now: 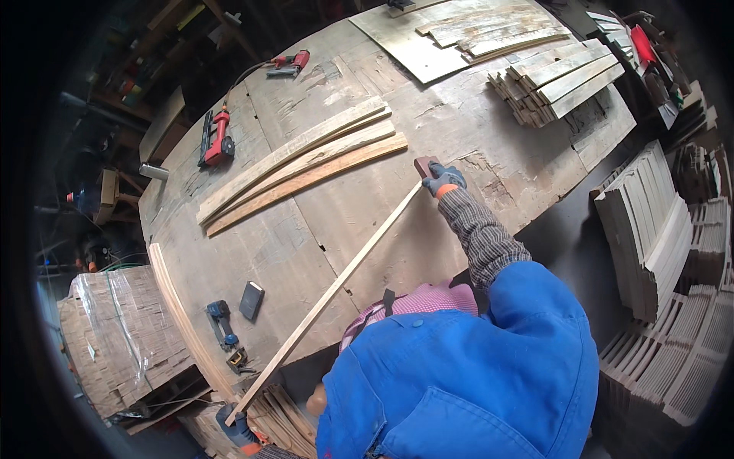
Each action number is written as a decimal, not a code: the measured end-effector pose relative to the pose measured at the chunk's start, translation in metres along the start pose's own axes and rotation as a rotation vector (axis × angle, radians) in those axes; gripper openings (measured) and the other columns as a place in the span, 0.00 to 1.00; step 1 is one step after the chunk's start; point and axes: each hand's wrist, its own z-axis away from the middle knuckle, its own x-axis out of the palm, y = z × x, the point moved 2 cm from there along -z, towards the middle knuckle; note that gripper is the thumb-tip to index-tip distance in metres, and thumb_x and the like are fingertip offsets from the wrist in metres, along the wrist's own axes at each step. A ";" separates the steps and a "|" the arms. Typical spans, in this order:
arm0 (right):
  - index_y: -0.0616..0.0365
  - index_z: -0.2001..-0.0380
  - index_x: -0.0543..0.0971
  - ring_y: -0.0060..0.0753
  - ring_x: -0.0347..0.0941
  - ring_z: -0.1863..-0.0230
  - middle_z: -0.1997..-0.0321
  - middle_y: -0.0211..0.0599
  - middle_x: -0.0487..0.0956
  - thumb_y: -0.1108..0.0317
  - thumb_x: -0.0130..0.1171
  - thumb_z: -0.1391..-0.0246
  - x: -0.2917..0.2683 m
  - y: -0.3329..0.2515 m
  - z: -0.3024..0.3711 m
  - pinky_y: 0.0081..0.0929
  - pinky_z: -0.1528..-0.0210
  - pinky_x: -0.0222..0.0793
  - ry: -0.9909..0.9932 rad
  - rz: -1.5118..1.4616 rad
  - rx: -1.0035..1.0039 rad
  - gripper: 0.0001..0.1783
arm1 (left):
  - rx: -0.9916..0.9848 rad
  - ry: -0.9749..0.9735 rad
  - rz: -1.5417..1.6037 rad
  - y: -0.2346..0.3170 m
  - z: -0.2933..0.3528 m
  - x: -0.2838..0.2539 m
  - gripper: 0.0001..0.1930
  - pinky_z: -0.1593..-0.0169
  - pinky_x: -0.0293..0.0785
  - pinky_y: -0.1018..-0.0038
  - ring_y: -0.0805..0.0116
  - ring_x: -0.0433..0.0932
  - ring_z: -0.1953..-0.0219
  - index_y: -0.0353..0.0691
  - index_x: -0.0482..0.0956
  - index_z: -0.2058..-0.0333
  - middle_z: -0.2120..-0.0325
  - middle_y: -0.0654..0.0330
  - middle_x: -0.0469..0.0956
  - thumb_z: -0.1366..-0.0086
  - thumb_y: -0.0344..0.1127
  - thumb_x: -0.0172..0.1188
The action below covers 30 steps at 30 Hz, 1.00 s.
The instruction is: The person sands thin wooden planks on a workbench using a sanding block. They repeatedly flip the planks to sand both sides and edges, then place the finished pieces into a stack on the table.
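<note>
- Workshop clutter rings a big worn bench, with stacked slats at its far end and more piles on the floor to the right.
- Right hand, gloved, is closed around the far end of a long thin strip, beside a small brown block.
- Left hand, gloved too, grips the strip's near end past the bench edge (partly hidden, low in view).
- Strip runs diagonally over the bench between both hands.
- Four curved boards lie farther off, near a red nailer.
</note>
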 end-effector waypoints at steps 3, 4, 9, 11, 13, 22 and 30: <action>0.35 0.37 0.75 0.52 0.73 0.42 0.44 0.47 0.79 0.42 0.67 0.55 0.013 -0.024 0.050 0.41 0.38 0.68 0.005 -0.057 -0.292 0.40 | 0.012 0.018 0.098 -0.005 -0.008 0.009 0.20 0.70 0.72 0.74 0.70 0.73 0.70 0.40 0.70 0.61 0.69 0.61 0.73 0.38 0.45 0.71; 0.36 0.37 0.75 0.53 0.73 0.43 0.48 0.47 0.80 0.42 0.67 0.55 0.019 -0.029 0.069 0.41 0.39 0.68 0.010 -0.122 -0.382 0.39 | 0.025 0.031 0.099 -0.008 -0.009 0.013 0.20 0.70 0.72 0.73 0.71 0.73 0.70 0.40 0.70 0.61 0.69 0.61 0.73 0.38 0.44 0.71; 0.25 0.35 0.71 0.54 0.70 0.40 0.43 0.50 0.75 0.40 0.65 0.55 0.023 -0.019 0.081 0.43 0.37 0.65 -0.036 -0.114 -0.453 0.40 | 0.029 0.124 0.117 -0.027 -0.023 0.043 0.17 0.69 0.73 0.73 0.71 0.73 0.70 0.40 0.70 0.62 0.70 0.62 0.73 0.37 0.42 0.69; 0.25 0.34 0.70 0.54 0.69 0.39 0.42 0.50 0.74 0.38 0.64 0.54 0.015 -0.010 0.054 0.45 0.37 0.65 0.018 -0.066 -0.300 0.41 | 0.036 0.145 0.144 -0.033 -0.028 0.053 0.16 0.69 0.73 0.73 0.71 0.73 0.70 0.40 0.70 0.63 0.70 0.62 0.72 0.36 0.41 0.69; 0.24 0.34 0.69 0.54 0.68 0.38 0.40 0.50 0.73 0.38 0.64 0.54 0.007 -0.006 0.030 0.45 0.36 0.64 0.059 -0.037 -0.145 0.41 | 0.055 0.163 0.171 -0.038 -0.035 0.059 0.15 0.69 0.73 0.73 0.71 0.73 0.70 0.40 0.70 0.63 0.71 0.62 0.72 0.36 0.40 0.68; 0.37 0.37 0.75 0.54 0.70 0.40 0.42 0.50 0.77 0.43 0.69 0.55 -0.015 -0.054 0.107 0.43 0.37 0.67 -0.095 -0.161 -0.362 0.40 | 0.088 0.214 0.233 -0.059 -0.050 0.072 0.12 0.68 0.75 0.72 0.72 0.73 0.70 0.40 0.71 0.65 0.73 0.64 0.71 0.34 0.36 0.66; 0.33 0.36 0.74 0.54 0.69 0.40 0.46 0.48 0.78 0.41 0.65 0.54 -0.027 -0.057 0.141 0.42 0.35 0.62 -0.171 -0.101 -0.483 0.39 | -0.003 0.430 0.205 -0.030 -0.059 0.096 0.09 0.46 0.73 0.70 0.66 0.77 0.55 0.30 0.78 0.54 0.59 0.56 0.80 0.29 0.29 0.57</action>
